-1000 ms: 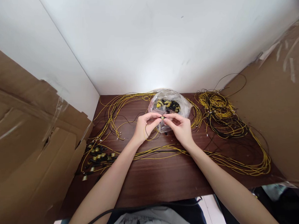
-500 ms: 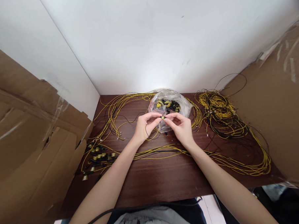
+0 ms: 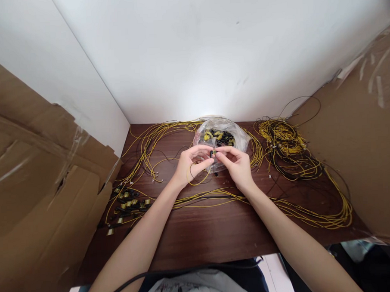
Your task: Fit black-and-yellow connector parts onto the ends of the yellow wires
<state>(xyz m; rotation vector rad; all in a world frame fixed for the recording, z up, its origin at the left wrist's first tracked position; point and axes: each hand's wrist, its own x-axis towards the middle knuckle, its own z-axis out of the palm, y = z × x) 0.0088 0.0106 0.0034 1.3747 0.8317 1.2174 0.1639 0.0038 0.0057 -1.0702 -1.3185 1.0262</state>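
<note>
In front of the plastic bag, both hands meet at a small black-and-yellow part [image 3: 214,153]. My right hand [image 3: 238,166] pinches its yellow end between thumb and forefinger. My left hand [image 3: 189,164] is curled around the black end, thumb below and fingers above; part of that grip is hidden. A thin yellow-and-black wire [image 3: 201,183] loops below the left hand. Just behind, the clear plastic bag [image 3: 241,133] stands open with several similar black and yellow pieces [image 3: 218,136] inside.
Finished-looking wire ends with black and yellow pieces [image 3: 133,204] lie at the left. Yellow wires [image 3: 314,218] run along the front right, and a tangled bundle [image 3: 285,142] sits back right. Cardboard walls [image 3: 38,178] flank the brown table [image 3: 212,240]; a white wall stands behind.
My left thumb and fingers have parted a little, and the black end of the small part now shows between them. The part has shifted slightly right. My right hand keeps its pinch.
</note>
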